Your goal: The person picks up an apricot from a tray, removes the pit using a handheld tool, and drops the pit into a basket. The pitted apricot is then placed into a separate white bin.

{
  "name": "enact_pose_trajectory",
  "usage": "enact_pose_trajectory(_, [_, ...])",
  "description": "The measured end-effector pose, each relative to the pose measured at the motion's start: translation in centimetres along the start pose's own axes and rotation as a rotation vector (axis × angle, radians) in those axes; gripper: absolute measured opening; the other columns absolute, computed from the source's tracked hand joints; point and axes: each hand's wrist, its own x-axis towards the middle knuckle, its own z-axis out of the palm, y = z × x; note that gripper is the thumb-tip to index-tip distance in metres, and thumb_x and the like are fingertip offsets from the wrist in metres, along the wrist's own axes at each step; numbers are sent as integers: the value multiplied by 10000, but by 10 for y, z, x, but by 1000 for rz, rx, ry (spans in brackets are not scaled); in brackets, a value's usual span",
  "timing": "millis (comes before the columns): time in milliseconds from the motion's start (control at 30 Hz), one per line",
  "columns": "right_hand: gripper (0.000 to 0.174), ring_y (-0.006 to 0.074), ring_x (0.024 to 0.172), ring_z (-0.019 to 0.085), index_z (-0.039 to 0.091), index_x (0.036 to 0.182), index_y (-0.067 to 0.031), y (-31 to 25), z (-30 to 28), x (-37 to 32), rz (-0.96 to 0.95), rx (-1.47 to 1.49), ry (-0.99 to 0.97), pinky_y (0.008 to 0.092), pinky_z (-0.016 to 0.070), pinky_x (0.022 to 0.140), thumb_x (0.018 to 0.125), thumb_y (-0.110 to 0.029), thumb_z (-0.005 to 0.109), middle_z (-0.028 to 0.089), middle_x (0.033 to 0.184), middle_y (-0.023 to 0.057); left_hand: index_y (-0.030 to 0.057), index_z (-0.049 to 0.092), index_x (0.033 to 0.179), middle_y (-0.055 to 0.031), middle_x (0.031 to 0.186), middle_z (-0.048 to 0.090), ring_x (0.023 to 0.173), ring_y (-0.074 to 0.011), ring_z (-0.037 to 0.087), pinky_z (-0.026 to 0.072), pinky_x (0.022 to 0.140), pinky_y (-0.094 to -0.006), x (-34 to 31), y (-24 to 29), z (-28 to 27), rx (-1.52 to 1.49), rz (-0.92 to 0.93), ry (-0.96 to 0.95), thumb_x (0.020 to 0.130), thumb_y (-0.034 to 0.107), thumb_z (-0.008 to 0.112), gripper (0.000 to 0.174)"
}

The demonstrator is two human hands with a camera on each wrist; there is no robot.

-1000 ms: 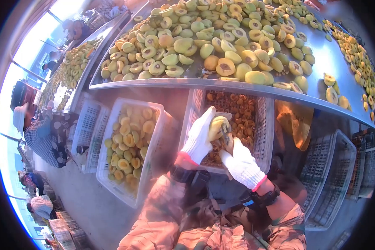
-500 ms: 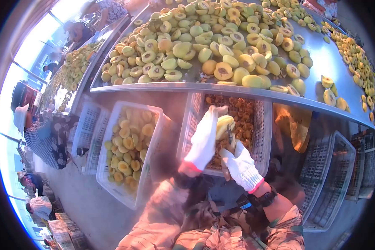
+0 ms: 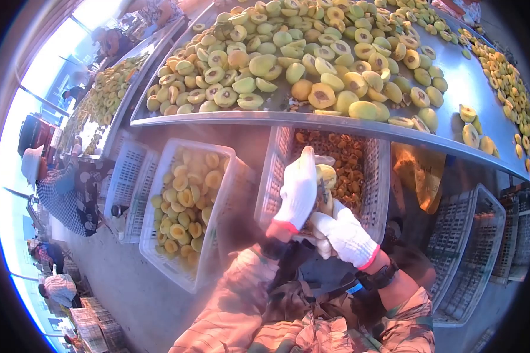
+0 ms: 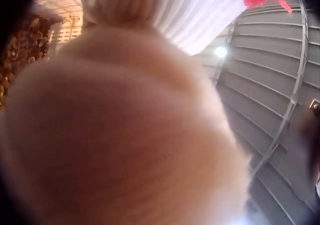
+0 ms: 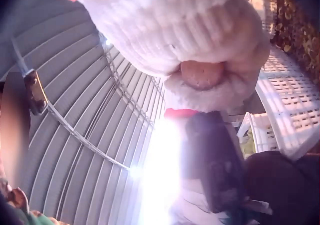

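Note:
In the head view, my white-gloved left hand (image 3: pixel 299 189) holds a yellow-green fruit (image 3: pixel 326 175) above a crate of brown pits and scraps. Just to the right and below, my gloved right hand (image 3: pixel 348 236) grips a narrow metal tool (image 3: pixel 323 193), whose upper end meets the fruit. Part of the fruit is hidden behind the left hand. A blurred gloved left hand (image 4: pixel 120 125) fills most of the left wrist view. In the right wrist view the right hand (image 5: pixel 200 45) is curled, a bare fingertip showing through the glove; the tool cannot be made out there.
Halved fruit covers much of the metal table (image 3: pixel 288 119) in front. Below it stand the scraps crate (image 3: pixel 381 194), a white crate (image 3: pixel 217 203) of fruit halves at left, and stacked crates (image 3: pixel 471 247) at right. An orange-yellow bag (image 3: pixel 418 176) hangs nearby. Other people are at the left.
The left hand has tilted and moved slightly right, now covering more of the fruit. The right hand stays close beneath, its lower fingers more curled. The head view has shifted slightly.

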Motion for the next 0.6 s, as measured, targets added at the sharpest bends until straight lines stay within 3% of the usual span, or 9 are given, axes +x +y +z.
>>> enact_pose_trajectory(67, [254,119,435,488,441,1051,-65,3,-4,0,10,56,-43,274,418,406,933,-247,572,503,665,19,-65,665,1055,-120,894,706,785,-187,647,501,769,-313,13,-3,-17,-62,-128,-241,1040,402,378,548])
enact_pose_trajectory(100, [257,120,435,491,439,1069,-55,7,-5,3,22,23,-37,273,415,401,937,-237,562,507,671,22,-47,675,1041,-99,890,699,781,-173,642,501,759,-299,13,-8,-20,34,62,-269,1032,406,413,524])
enact_pose_trajectory(200, [261,120,448,498,437,1083,-30,6,-5,6,30,25,-22,276,422,401,935,-209,557,521,680,33,-33,681,1024,-89,912,698,782,-157,637,492,748,-284,24,-19,-13,-193,-186,-175,1021,418,444,509])
enact_pose_trajectory(233, [259,120,450,497,439,1080,-30,6,-6,6,31,57,-34,279,424,402,934,-205,560,521,679,33,-30,683,1003,-87,897,703,785,-148,634,483,747,-280,10,5,-7,-17,-144,-59,1017,431,448,517])
enact_pose_trajectory(333, [245,122,455,498,446,1069,-29,4,-7,5,10,-7,-17,287,427,402,933,-199,559,519,678,36,-39,684,978,-89,862,704,796,-140,632,477,752,-277,10,7,-3,22,-102,18,1013,440,453,533])
enact_pose_trajectory(467, [244,129,461,502,459,1076,-16,-2,1,2,9,-188,79,295,434,411,935,-192,550,533,686,48,-31,694,940,-94,829,703,769,-141,638,487,741,-279,15,0,-3,-57,-81,24,1017,426,447,525])
enact_pose_trajectory(567, [266,133,465,514,458,1105,-7,9,-6,8,78,123,-45,292,442,424,936,-191,549,546,684,48,-32,695,937,-108,825,706,739,-151,647,500,714,-279,17,-9,-3,-167,-102,-1,1024,419,431,529])
enact_pose_trajectory(600, [269,132,465,515,461,1115,-12,11,-6,10,5,-64,25,293,442,426,936,-191,551,549,687,49,-35,691,945,-113,821,706,726,-158,650,505,700,-278,17,-10,-4,-191,-108,-17,1026,418,422,533])
